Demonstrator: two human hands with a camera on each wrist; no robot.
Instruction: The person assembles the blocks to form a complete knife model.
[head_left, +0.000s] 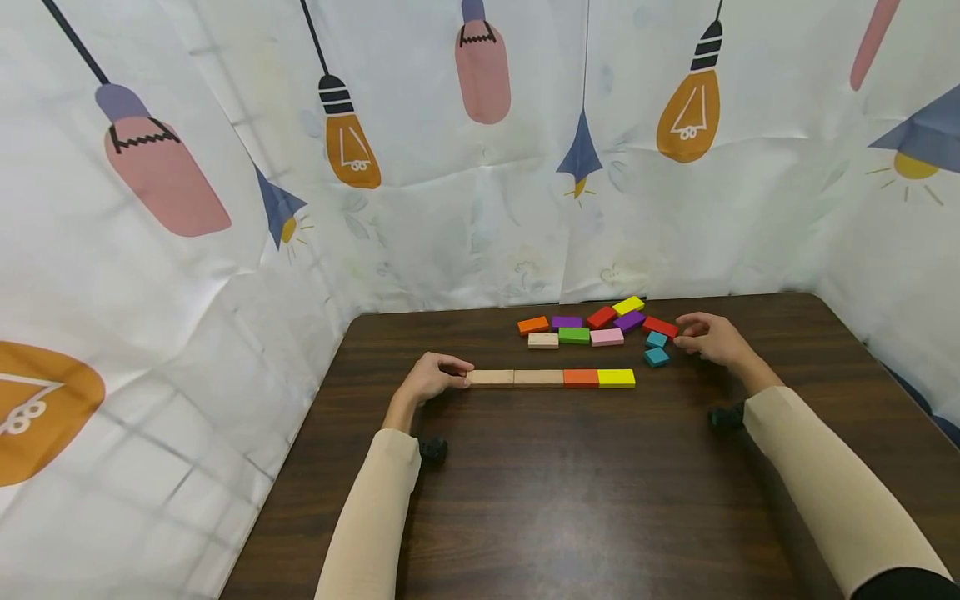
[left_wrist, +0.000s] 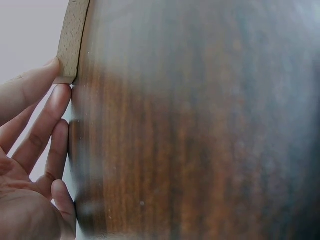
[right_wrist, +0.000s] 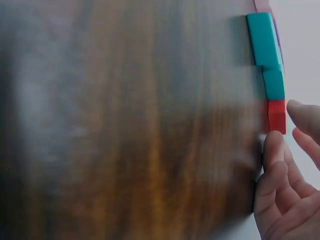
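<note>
Hands point(head_left: 431, 378) at blocks point(head_left: 538, 378), right grip unclear

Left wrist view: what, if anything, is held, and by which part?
The left hand touches the wooden block at its left end; whether gripped cannot be told.

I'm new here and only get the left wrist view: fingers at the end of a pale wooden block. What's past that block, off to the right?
Observer: That wooden block starts a straight row, as the head view shows: next come a second wooden block, an orange block and a yellow block.
Visitor: Fancy that, a little train! And what's going on farther right?
Observer: There, the right hand is at the right-hand end of the rightmost red block.
</note>
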